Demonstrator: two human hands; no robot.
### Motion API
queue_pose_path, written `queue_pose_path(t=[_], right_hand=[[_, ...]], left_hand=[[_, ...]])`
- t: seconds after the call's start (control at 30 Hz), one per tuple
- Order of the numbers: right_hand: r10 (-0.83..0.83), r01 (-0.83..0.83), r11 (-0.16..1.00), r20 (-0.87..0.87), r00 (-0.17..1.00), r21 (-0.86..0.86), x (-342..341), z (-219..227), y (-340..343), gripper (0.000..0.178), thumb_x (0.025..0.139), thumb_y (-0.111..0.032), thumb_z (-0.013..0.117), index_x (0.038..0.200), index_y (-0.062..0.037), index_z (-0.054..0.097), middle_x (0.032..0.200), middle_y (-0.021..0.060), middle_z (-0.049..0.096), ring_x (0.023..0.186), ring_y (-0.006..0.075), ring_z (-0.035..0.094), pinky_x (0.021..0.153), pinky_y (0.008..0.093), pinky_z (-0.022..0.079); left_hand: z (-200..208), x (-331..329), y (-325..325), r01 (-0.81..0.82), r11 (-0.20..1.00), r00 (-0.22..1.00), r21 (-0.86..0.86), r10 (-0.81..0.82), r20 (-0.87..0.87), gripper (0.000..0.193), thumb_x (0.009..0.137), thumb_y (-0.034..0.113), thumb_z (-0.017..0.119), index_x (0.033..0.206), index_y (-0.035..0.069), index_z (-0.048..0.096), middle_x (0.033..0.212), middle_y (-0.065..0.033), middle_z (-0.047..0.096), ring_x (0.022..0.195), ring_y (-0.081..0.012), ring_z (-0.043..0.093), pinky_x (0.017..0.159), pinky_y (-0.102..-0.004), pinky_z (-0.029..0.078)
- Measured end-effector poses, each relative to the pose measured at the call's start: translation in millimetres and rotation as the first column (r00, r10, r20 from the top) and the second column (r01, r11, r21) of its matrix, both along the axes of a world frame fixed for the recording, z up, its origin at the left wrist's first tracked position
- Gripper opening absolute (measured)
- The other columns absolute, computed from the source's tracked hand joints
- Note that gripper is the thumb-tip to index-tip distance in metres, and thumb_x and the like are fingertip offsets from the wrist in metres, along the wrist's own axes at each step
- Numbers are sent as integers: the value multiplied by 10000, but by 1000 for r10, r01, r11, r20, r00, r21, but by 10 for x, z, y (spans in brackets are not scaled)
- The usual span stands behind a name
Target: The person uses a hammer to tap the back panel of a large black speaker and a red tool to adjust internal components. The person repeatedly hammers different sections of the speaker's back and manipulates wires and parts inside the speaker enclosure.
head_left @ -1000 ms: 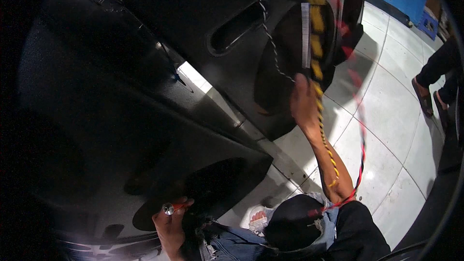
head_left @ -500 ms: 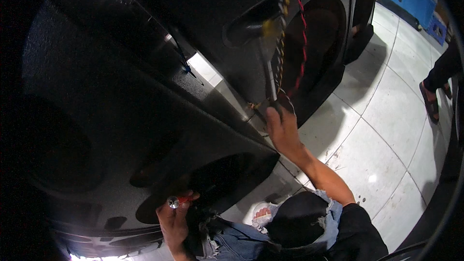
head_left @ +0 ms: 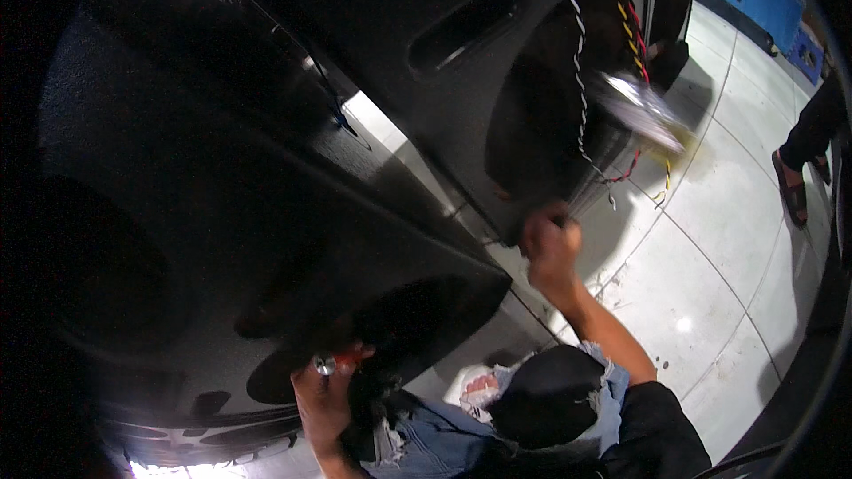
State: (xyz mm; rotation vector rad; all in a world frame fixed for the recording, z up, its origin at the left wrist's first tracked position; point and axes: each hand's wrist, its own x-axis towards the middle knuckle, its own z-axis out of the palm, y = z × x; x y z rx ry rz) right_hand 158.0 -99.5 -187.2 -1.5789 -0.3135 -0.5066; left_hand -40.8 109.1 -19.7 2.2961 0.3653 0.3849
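- Orange-red tool (head_left: 326, 364) here, gripped in the left hand (head_left: 323, 401), round silvery end up!
- Twisted wires (head_left: 580, 49), white-black, yellow-black, red-black, dangling beyond the right hand (head_left: 552, 253)!
- Against them, a silvery, yellow-tipped object (head_left: 641, 115), badly blurred!

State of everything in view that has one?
Left hand: closed on red tool
Red tool: held, silver end showing
Right hand: curled, blurred; contents unclear
White wire: twisted, hanging
Yellow wire: twisted, hanging
Red wire: twisted, hanging
Silver thing: blurred, kind unclear

left hand (head_left: 319, 404): grips red tool (head_left: 327, 363) | right hand (head_left: 552, 257): blurred, near black cabinet (head_left: 435, 111) | twisted wires (head_left: 578, 53): hanging
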Motion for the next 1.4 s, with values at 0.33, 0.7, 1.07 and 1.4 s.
queue_pose_path(t=[0.33,0.7,1.07,1.4], right_hand=[[478,-272,644,-99,873,715,-615,-542,38,358,913,-364,616,829,-22,551,573,39,508,483,106,465,434,275,362],[506,-703,703,-771,386,109,-1713,-1629,-11,349,952,-292,585,760,-1,571,610,41,547,499,123,497,466,317,394],[493,-733,178,-586,644,-656,-1460,-1614,-72,508,825,-504,696,975,-19,696,849,188,700,777,370,684,692,418,543],[410,-654,318,-522,748,-687,-1637,-1182,208,528,837,-471,699,1121,-27,660,1130,222,636,1063,375,616,916,448,495]], left_hand=[[434,-509,-129,-66,955,990,-288,27,-136,157,923,-14,571,1047,-75,645,999,-181,702,951,-279,698,869,-372,540],[473,-1389,181,-213,964,861,-159,108,-497,254,959,222,603,1005,0,718,894,-118,728,806,-183,681,725,-307,507],[-168,-1621,859,-197,877,905,-437,-9,-426,309,981,242,581,1201,36,649,991,-125,725,915,-228,696,837,-330,536],[-575,-737,1167,306,753,810,-582,-527,-255,381,1004,326,536,1313,113,596,1255,-106,640,1119,-198,605,973,-327,452]])
